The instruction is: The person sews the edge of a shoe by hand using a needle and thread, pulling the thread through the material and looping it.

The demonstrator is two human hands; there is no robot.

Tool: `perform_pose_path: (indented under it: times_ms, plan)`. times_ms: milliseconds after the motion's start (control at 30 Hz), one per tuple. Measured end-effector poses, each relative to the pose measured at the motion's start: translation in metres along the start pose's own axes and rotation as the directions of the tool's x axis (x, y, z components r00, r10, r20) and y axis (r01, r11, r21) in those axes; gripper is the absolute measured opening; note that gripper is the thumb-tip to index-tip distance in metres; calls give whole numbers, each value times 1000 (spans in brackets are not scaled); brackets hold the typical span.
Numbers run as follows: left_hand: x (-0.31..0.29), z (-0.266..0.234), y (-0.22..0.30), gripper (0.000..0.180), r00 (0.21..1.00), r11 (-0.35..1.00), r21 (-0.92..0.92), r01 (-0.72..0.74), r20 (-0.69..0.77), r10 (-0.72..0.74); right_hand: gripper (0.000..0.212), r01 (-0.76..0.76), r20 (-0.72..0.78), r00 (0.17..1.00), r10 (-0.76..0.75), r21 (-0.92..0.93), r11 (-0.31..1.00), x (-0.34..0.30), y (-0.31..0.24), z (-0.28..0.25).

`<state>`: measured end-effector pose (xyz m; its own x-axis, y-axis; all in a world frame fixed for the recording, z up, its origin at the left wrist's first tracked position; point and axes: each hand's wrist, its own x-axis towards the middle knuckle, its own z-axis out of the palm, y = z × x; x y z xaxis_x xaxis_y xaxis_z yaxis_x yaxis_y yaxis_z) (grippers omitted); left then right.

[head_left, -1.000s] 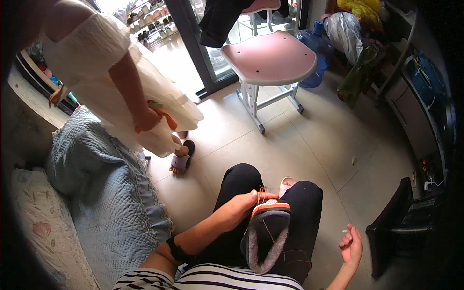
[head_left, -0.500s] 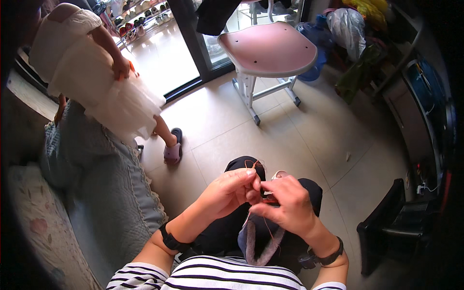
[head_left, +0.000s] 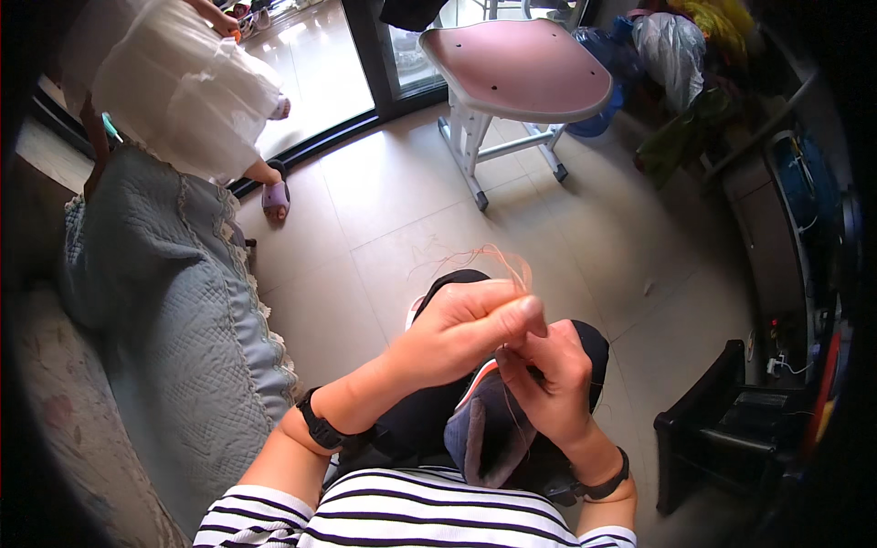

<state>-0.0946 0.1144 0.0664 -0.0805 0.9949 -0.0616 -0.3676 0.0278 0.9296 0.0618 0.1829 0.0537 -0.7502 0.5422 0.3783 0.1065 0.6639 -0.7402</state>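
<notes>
the seated person's left hand (head_left: 470,331) is closed, thumb pressed down on the fingers, with orange thread (head_left: 524,267) looping up out of the grip. the right hand (head_left: 553,374) meets it just below, fingers curled in; from here i can't tell whether it pinches anything. beneath them a dark shoe (head_left: 464,434) lies in the lap, its opening toward the striped shirt (head_left: 402,511), its orange-and-white edge showing beside the right hand. someone in a white dress (head_left: 183,100) is by the blue quilted cover (head_left: 174,301).

The lap (head_left: 402,427) carries 1 shoe (head_left: 464,427); the tiled floor (head_left: 402,228) bears chair (head_left: 521,73) and stool (head_left: 744,440).
</notes>
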Motion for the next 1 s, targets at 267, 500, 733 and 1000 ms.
perform_pose_path:
  times_ms: [267, 500, 733, 1000]
  plan:
    - [-52, 5, -44, 45, 916, 690, 697, -195, -122, 382, 23, -432, 70, 889, 452, 451, 781, -10, -4, -2]
    - [-56, 18, -115, 39, 762, 535, 730, -424, -32, 647, 21, -364, -98, 883, 458, 473, 803, -38, -8, 6]
    - [-51, 10, -118, 38, 703, 503, 689, -522, 14, 711, 22, -370, -104, 849, 519, 584, 722, -29, 0, 7]
    - [-53, 7, -98, 32, 688, 431, 728, -533, 76, 721, 26, -347, -93, 871, 483, 580, 737, -21, 3, 11]
